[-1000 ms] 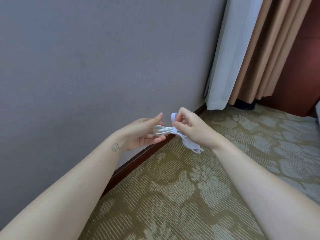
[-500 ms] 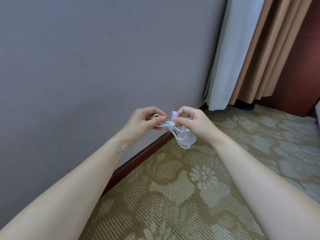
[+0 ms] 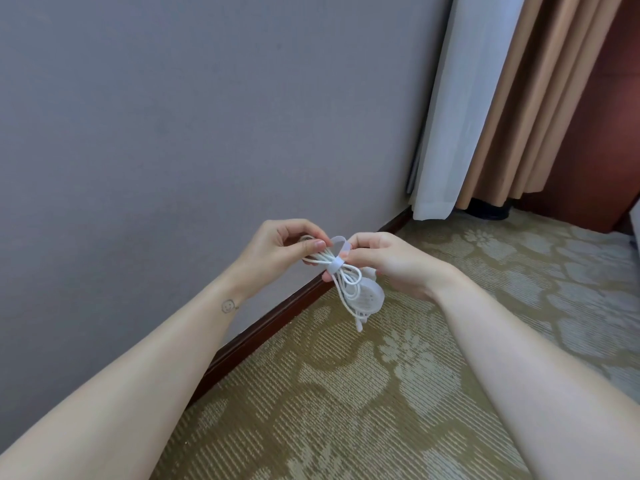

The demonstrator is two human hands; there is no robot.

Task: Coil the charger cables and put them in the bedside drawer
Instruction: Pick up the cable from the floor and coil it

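A coiled white charger cable (image 3: 349, 282) hangs in mid-air between both hands, above the carpet near the wall. A white strap (image 3: 336, 264) is wrapped round its middle, and its loose end loops up between the hands. My left hand (image 3: 277, 251) grips the left end of the coil with curled fingers. My right hand (image 3: 388, 261) pinches the strap at the coil's middle. A round white charging puck (image 3: 372, 296) and a plug end dangle below the right hand. No drawer is in view.
A grey wall (image 3: 173, 150) with a dark wooden skirting board (image 3: 277, 323) runs along the left. Patterned olive carpet (image 3: 381, 393) covers the floor. White and tan curtains (image 3: 485, 98) hang at the far corner, beside a red-brown wooden panel (image 3: 595, 150).
The left hand went from flat fingers under the cable to curled round its end. The strap now sits wrapped round the coil's middle, and the loops hang lower beneath the right hand.
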